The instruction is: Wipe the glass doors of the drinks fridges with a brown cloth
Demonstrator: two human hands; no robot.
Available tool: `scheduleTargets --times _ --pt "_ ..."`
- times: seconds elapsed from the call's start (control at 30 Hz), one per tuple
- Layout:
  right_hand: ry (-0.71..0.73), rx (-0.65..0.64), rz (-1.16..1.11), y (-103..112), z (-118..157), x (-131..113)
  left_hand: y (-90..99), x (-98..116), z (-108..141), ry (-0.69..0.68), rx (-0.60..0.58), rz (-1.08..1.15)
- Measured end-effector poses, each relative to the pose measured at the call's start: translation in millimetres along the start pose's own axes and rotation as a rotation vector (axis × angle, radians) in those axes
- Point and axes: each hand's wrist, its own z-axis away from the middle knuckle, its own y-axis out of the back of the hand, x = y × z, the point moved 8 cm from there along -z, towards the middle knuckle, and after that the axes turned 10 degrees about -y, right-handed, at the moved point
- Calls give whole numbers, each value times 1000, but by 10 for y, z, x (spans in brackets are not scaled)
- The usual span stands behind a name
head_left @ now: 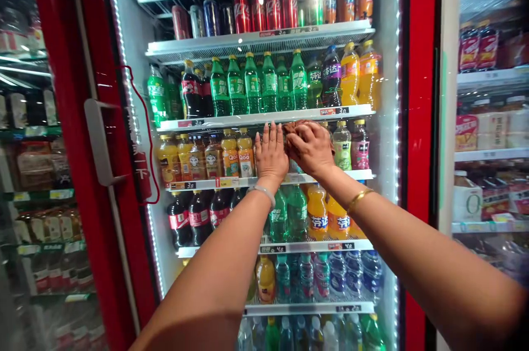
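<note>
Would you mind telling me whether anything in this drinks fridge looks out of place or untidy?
Mostly tidy. On the can shelf, the left-hand cans lean and sit further back than the upright red cans. Both hands, left hand and right hand, cover bottles on the third shelf.

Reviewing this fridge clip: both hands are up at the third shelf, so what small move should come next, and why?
Probably ease the bottles further back on the shelf. The left hand lies flat against them and the right hand cups their tops, in the gap between the orange bottles and the pale bottle. What the hands cover is hidden.
</note>
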Motion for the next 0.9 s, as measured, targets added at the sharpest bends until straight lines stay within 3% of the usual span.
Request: scheduleTargets --times 0.1,0.17,0.27,0.33,0.37,0.43,0.5,0.57,0.63,0.77,0.83,0.9 --pt "147 -106 -21 77 263 244 -23 -18 46 -7 12 3" --pt "149 -128 -12 89 232 443 -37 -26 57 -8 13 1" --pt "-123 -28 42 56 -80 658 -72 -24 61 -12 14 -21" --pt "-310 63 57 38 -236 630 -87 -23 64 -17 19 -36" --pt "-338 91 54 31 -266 552 -88 -24 66 -17 23 -38" --pt "-249 97 40 28 -219 346 -79 -28 68 -16 30 -33" --pt "-53 51 23 53 -28 214 -65 -32 67 -15 32 -21" --pt "146 -23 6 91 214 237 -52 -40 68 -10 33 -7" --pt "214 -66 6 127 330 407 -51 -47 70 -11 34 9" --pt "-100 42 58 128 -11 724 -73 -55 76 -20 38 11" --pt "-241 104 49 84 -213 648 -76 -54 77 -23 47 -6" --pt "-260 108 27 38 -304 459 -72 -49 76 -26 56 -18"
